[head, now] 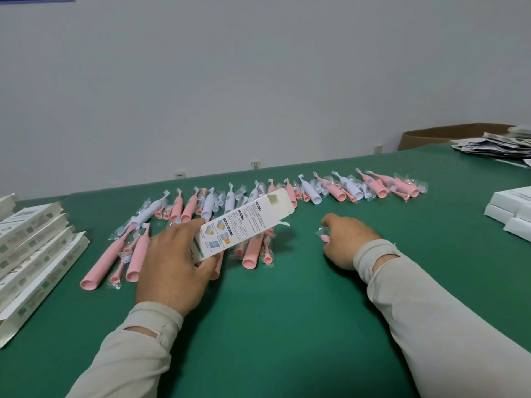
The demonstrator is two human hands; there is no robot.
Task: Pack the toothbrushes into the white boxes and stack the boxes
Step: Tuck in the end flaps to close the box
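The white box [246,222] is up off the green table [287,326]. It slants, its open flap end pointing up and right. The left hand [175,268] grips its low end. The right hand [347,239] pinches a small pink piece in plastic [324,236]. Toothbrushes [250,248] lie behind.

The table [287,311] is covered in plain dark green. Across it lie toothbrushes [258,202] in pale pink and in white with a lilac cast, some with grey spots, each in clear wrap. The left hand [172,265] holds a white box [244,222] printed with black text and small orange, yellow and blue pictures. Both sleeves [431,311] are beige. The wall [258,81] is pale grey-white. A brown cardboard carton [436,136] stands at the far right.
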